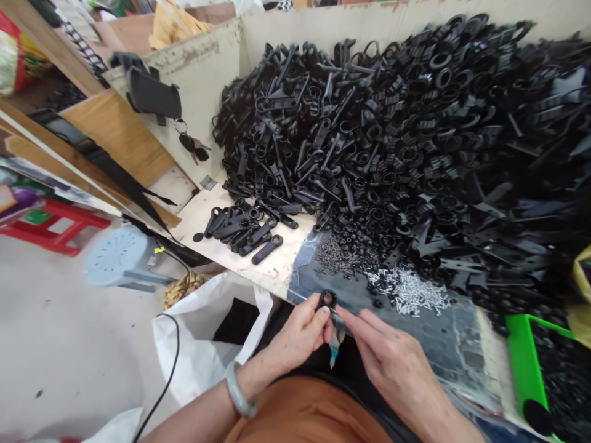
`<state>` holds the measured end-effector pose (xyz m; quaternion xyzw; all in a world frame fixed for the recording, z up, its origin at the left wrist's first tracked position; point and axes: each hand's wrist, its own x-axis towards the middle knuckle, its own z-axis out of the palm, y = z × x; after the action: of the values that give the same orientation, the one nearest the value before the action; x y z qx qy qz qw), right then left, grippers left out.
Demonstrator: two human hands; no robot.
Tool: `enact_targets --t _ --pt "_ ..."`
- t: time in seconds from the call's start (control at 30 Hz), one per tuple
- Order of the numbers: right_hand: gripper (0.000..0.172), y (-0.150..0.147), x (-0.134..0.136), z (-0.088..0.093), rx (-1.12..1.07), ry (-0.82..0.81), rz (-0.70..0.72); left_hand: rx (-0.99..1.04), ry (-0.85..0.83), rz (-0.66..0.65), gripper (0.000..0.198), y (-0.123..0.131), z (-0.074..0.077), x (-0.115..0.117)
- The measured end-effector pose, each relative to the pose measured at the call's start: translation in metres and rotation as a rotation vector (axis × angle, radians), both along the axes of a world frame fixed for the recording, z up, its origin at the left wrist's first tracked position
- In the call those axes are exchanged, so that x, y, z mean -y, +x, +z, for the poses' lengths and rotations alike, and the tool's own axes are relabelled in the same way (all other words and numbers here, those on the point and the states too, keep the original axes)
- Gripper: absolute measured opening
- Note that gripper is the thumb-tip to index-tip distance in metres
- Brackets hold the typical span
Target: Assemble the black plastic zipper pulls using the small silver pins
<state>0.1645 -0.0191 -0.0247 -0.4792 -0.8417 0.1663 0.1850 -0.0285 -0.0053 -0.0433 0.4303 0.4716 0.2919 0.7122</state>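
Note:
My left hand [298, 335] pinches a small black plastic part with a ring end [327, 300] at the near edge of the bench. My right hand [383, 351] meets it from the right, fingers closed on the other end of the same part [340, 323]. Just beyond the hands lie a patch of small dark screws [339, 255] and a patch of small silver pins [406, 292]. A huge heap of black plastic parts [415, 141] fills the bench behind them. I wear a pale bangle [237, 394] on my left wrist.
A row of black lever-shaped parts [244, 231] lies at the bench's left corner. A white bag [203, 344] gapes open below the bench edge. A green bin [526, 363] of black parts stands at right. Keys [194, 144] hang on the left wall; a grey stool [117, 258] stands on the floor.

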Motion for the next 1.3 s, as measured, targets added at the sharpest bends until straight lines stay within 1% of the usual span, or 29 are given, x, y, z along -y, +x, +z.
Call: enact_targets --t 0.13,0.23,0.3,0.37,0.4,0.47,0.53,0.57,0.63,0.67,0.7,0.73,0.77,0.83,0.87,0.9,0.97,1.07,1.13,1.2,1.27,1.3 --pt "0.05 -0.006 0.003 0.004 0.174 0.132 -0.004 0.023 -0.02 0.054 0.044 0.005 -0.002 0.001" --pt "0.056 -0.022 0.008 0.009 0.325 0.177 -0.048 0.027 -0.038 0.123 0.043 0.008 -0.005 0.002" --pt "0.057 -0.036 0.009 0.014 0.415 0.165 -0.074 -0.012 -0.024 0.201 0.041 0.009 -0.006 0.003" --pt "0.056 -0.048 0.006 0.021 0.472 0.094 -0.091 -0.08 0.034 0.251 0.038 0.011 -0.006 0.003" --pt "0.055 -0.051 0.004 0.025 0.482 0.039 -0.098 -0.114 0.071 0.249 0.035 0.01 -0.005 0.003" --pt "0.049 -0.051 0.0 0.035 0.463 -0.085 -0.112 -0.181 0.137 0.204 0.031 0.008 -0.002 0.002" --pt "0.043 -0.042 0.0 0.046 0.408 -0.194 -0.122 -0.284 0.215 0.152 0.029 0.0 0.003 -0.003" --pt "0.041 -0.035 0.001 0.051 0.365 -0.227 -0.125 -0.354 0.266 0.163 0.03 -0.006 0.005 -0.007" --pt "0.04 -0.015 0.001 0.06 0.226 -0.222 -0.149 -0.47 0.34 0.236 0.031 -0.02 0.01 -0.017" --pt "0.04 -0.003 -0.001 0.063 0.137 -0.188 -0.181 -0.504 0.361 0.262 0.03 -0.027 0.012 -0.022" --pt "0.038 0.01 -0.006 0.064 0.05 -0.136 -0.235 -0.496 0.359 0.253 0.029 -0.032 0.014 -0.027" --pt "0.035 0.023 -0.013 0.064 -0.016 -0.077 -0.308 -0.449 0.331 0.232 0.03 -0.036 0.015 -0.03" --pt "0.032 0.036 -0.023 0.063 -0.03 -0.029 -0.411 -0.386 0.281 0.208 0.033 -0.037 0.016 -0.032" --pt "0.029 0.06 -0.048 0.057 0.066 0.073 -0.596 -0.238 0.153 0.185 0.041 -0.034 0.018 -0.033" --pt "0.028 0.07 -0.061 0.054 0.141 0.099 -0.656 -0.173 0.093 0.194 0.044 -0.029 0.019 -0.032" --pt "0.029 0.077 -0.073 0.05 0.219 0.11 -0.681 -0.113 0.044 0.212 0.047 -0.023 0.019 -0.031" --pt "0.033 0.087 -0.092 0.042 0.296 0.113 -0.677 0.007 -0.027 0.251 0.049 -0.012 0.022 -0.03" --pt "0.037 0.092 -0.107 0.032 0.347 0.104 -0.645 0.171 -0.113 0.268 0.049 -0.001 0.028 -0.031" --pt "0.035 0.095 -0.109 0.028 0.364 0.103 -0.632 0.25 -0.145 0.249 0.05 0.002 0.034 -0.032" --pt "0.029 0.098 -0.109 0.026 0.358 0.108 -0.631 0.317 -0.161 0.238 0.051 0.004 0.038 -0.032" --pt "0.025 0.098 -0.107 0.025 0.312 0.176 -0.653 0.377 -0.191 0.255 0.049 0.004 0.04 -0.031" --pt "0.025 0.097 -0.105 0.025 0.261 0.246 -0.667 0.401 -0.213 0.268 0.048 0.005 0.04 -0.031"
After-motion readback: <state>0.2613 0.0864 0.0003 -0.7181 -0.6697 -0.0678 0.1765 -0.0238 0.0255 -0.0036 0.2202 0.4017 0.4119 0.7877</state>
